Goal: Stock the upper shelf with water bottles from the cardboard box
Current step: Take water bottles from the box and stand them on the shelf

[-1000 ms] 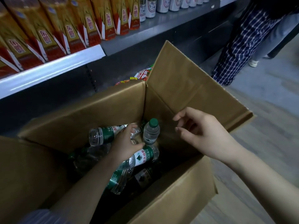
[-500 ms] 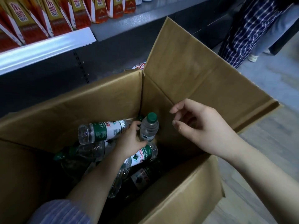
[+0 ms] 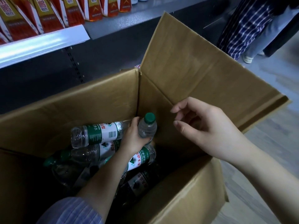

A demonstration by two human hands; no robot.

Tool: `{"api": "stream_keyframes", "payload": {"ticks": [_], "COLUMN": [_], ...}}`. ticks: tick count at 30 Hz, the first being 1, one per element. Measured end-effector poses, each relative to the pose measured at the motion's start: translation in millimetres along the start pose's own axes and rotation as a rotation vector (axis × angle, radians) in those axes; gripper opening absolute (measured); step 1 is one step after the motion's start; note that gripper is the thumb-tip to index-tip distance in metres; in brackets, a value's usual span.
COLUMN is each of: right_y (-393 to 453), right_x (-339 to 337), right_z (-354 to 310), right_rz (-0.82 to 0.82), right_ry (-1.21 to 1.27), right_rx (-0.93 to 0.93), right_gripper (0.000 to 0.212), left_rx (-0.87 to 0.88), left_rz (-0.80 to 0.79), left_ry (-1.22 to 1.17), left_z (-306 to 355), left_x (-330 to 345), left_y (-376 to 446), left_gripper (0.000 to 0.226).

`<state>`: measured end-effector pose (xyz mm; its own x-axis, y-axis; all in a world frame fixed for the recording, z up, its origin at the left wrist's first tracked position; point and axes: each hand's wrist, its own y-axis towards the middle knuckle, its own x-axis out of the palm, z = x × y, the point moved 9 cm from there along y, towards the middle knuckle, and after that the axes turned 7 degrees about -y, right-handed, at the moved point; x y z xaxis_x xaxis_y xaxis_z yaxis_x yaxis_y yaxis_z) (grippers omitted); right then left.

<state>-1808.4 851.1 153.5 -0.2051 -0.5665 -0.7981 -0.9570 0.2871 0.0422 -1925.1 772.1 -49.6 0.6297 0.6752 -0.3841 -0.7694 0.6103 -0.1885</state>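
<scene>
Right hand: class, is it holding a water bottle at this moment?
No, the right hand hangs empty and half-open above the cardboard box, while the left hand is the one wrapped around the upright green-capped bottle.

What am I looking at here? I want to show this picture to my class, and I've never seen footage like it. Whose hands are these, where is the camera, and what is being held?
There is no machine here. A person wears a wide-angle camera on the head, so it looks forward and down at that person's own two bare hands.

The open cardboard box stands before a shop shelf of red and gold cartons. Inside the box lie several water bottles with green and white labels, such as the lying bottle.

The left hand reaches into the box and wraps around the upright bottle, which has a green cap. The right hand hovers over the box beside its raised flap, fingers loosely curled, holding nothing.

At the top right are another person's legs in checked trousers.
</scene>
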Motion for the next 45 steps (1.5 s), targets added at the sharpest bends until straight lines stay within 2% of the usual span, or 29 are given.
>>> {"api": "stream_keyframes", "payload": {"ticks": [9, 15, 22, 33, 37, 41, 45], "right_y": [-2.0, 1.5, 5.3, -1.3, -4.4, -4.2, -3.3], "right_x": [-3.3, -5.8, -21.2, -56.2, -66.9, -81.7, -95.9], "right_z": [-2.2, -12.3, -35.5, -77.0, -93.6, -114.9, -136.1], "right_rz": [-0.004, -0.006, 0.006, -0.004, -0.025, -0.023, -0.032], "right_ry": [0.006, 0.014, 0.007, 0.058, 0.052, 0.055, 0.077], "right_rx": [0.016, 0.000, -0.019, -0.001, -0.006, -0.035, -0.061], "right_gripper": [0.021, 0.021, 0.019, 0.022, 0.022, 0.023, 0.025], "left_rx": [0.011, 0.019, 0.003, -0.067, -0.100, -0.091, -0.076], "left_rz": [0.031, 0.012, 0.039, 0.072, 0.124, 0.188, 0.212], "left_ry": [-0.040, -0.059, -0.132, -0.120, -0.108, -0.108, -0.118], "left_z": [1.7, 9.6, 35.7, 77.2, 92.1, 118.3, 142.0], "left_x": [-3.6, -10.6, -34.4, -75.0, -96.2, -123.9, -148.8], "left_y": [-3.8, -11.9, -26.8, -61.1, -76.2, -92.7, -106.8], "left_gripper": [0.061, 0.065, 0.066, 0.064, 0.076, 0.061, 0.063]}}
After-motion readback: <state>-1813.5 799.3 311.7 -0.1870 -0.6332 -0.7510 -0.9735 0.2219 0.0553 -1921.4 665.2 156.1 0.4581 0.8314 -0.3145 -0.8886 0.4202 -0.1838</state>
